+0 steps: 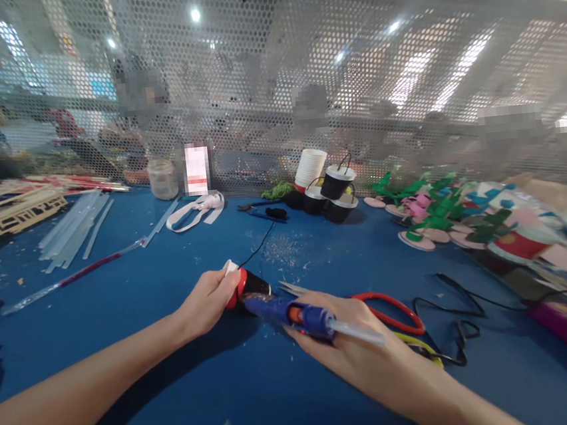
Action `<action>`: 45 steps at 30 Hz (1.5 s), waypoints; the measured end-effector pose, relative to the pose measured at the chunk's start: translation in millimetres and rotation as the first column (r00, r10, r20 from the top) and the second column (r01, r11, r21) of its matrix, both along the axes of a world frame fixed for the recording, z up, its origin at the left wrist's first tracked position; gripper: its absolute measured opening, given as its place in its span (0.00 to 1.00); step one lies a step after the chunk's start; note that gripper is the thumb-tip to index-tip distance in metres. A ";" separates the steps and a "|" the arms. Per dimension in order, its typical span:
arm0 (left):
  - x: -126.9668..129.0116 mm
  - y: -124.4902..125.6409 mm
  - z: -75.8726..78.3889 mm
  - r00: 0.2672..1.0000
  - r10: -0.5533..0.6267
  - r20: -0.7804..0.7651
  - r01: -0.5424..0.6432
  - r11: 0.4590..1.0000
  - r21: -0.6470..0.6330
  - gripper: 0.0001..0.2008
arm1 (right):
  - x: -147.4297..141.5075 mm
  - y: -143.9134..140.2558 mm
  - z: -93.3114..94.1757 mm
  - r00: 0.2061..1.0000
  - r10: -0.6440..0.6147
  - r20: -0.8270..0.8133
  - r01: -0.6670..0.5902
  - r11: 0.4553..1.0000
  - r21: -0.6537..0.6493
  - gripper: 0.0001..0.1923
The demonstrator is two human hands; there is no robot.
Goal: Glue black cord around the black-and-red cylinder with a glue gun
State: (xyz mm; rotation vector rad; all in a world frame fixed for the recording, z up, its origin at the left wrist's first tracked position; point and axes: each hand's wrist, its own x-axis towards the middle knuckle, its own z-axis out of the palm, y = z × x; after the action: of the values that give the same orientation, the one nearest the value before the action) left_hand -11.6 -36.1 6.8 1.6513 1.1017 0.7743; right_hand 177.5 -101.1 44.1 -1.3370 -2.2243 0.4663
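Here's the small red, black and white cup (pixel 242 284), tipped on its side just above the blue tabletop (pixel 292 405), and the left hand (pixel 209 303) has its fingers clamped on the white end! In comes the right hand (pixel 347 330), fingers wrapped around a blue glue gun (pixel 317 321), nozzle right at the cup's side; whether it touches, I can't tell. A black cord (pixel 261 243) runs away from the cup towards the pliers (pixel 253 208). Beside the right hand, partly beneath it, lie red-handled scissors (pixel 413 320). Farther back, black cups (pixel 337 184) sit next to a white cup stack (pixel 310 168); clear glue sticks (pixel 75 226) fan out left, green-and-pink flowers (pixel 420 206) crowd the right!
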 end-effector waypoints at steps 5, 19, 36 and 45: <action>-1.9 -0.9 -0.1 0.998 -0.011 -0.062 0.013 0.999 0.040 0.18 | 4.2 7.8 4.3 0.996 -0.083 -0.037 0.083 0.997 0.004 0.08; -5.6 -2.1 -1.0 0.982 -0.058 -0.178 0.094 0.976 0.197 0.20 | 10.3 21.3 8.9 0.946 -0.294 -0.138 0.225 0.900 -0.374 0.15; -3.5 -5.5 3.1 0.993 0.013 -0.118 -0.001 0.995 0.100 0.18 | 49.0 74.0 1.1 0.812 -0.425 -0.399 0.268 0.880 -0.392 0.16; -4.1 -7.3 5.2 0.997 -0.029 -0.068 0.036 0.993 0.110 0.18 | 77.0 109.3 -33.9 0.763 -0.646 0.035 0.636 0.739 -0.224 0.17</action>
State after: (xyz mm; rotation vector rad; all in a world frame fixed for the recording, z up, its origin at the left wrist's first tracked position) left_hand -15.7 -43.4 12.0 1.7955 1.0918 0.7766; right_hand 254.4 8.3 10.1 -2.0705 -1.5424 0.4785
